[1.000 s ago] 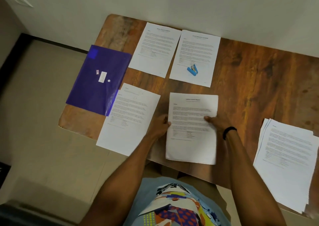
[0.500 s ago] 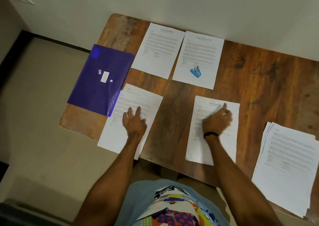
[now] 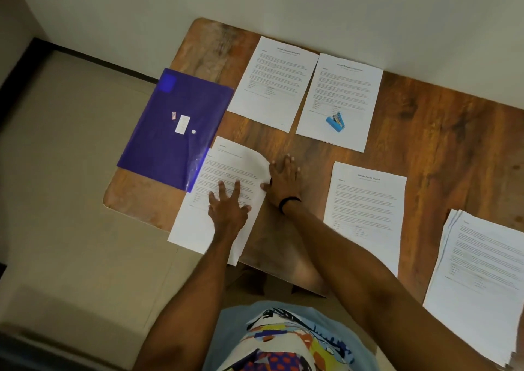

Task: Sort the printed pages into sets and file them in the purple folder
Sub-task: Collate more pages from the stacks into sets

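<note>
Left hand (image 3: 226,210) flat, fingers spread, pressing on near-left page (image 3: 229,166), which touches purple folder (image 3: 175,132). Right hand (image 3: 283,182): fingers straight on table (image 3: 425,144), thumb at page's curled edge, nothing gripped

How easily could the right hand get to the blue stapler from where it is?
Probably yes, quite easily. The right hand lies at the curled edge of the near-left page, and only bare table separates it from the blue stapler, which sits uncovered on a farther page.
</note>
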`<control>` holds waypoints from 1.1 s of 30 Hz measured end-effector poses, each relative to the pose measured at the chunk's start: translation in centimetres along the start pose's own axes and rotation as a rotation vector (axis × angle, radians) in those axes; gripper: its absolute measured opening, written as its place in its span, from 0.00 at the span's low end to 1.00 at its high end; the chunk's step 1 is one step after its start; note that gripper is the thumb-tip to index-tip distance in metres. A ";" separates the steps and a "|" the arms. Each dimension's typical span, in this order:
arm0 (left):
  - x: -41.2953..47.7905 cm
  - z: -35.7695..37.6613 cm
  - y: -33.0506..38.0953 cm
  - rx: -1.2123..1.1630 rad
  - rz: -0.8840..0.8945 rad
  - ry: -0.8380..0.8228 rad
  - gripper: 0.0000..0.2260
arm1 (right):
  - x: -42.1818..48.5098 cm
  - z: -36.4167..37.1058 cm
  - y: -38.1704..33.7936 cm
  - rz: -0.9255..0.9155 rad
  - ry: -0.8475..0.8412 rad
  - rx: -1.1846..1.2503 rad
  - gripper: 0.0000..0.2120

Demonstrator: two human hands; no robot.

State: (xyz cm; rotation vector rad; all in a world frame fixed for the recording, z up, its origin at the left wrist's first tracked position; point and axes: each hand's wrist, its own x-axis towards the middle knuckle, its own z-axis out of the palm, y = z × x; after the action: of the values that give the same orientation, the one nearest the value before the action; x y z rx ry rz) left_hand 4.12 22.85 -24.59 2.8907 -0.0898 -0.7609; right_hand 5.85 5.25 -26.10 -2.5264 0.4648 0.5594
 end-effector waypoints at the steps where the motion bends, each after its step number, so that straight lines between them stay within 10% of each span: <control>1: 0.0 0.0 0.0 0.013 -0.002 0.006 0.37 | -0.2 0.2 -0.4 0.008 0.001 0.048 0.36; 8: -0.2 0.0 0.3 -0.004 -0.016 0.014 0.36 | -2.1 -1.4 -3.4 0.327 -0.074 1.076 0.11; 14: -0.5 -0.9 0.4 -0.017 -0.005 -0.037 0.37 | -3.1 -2.1 0.1 0.448 -0.005 1.098 0.08; 25: 0.3 -1.4 1.5 -0.071 -0.033 -0.130 0.36 | -5.5 -7.3 8.0 0.458 0.624 0.692 0.09; 30: 0.4 -2.7 3.1 -0.269 0.046 0.114 0.23 | -6.3 -10.1 13.9 0.469 0.568 0.936 0.09; 33: -0.2 -4.9 6.4 -0.691 0.101 -0.088 0.16 | -6.6 -10.6 15.5 0.455 0.462 1.013 0.10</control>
State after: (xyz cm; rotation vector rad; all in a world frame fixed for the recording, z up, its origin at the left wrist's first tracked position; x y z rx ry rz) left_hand 6.21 17.18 -19.29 2.1848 0.0165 -0.7210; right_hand -3.18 -11.73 -20.86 -1.5344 1.1570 -0.1401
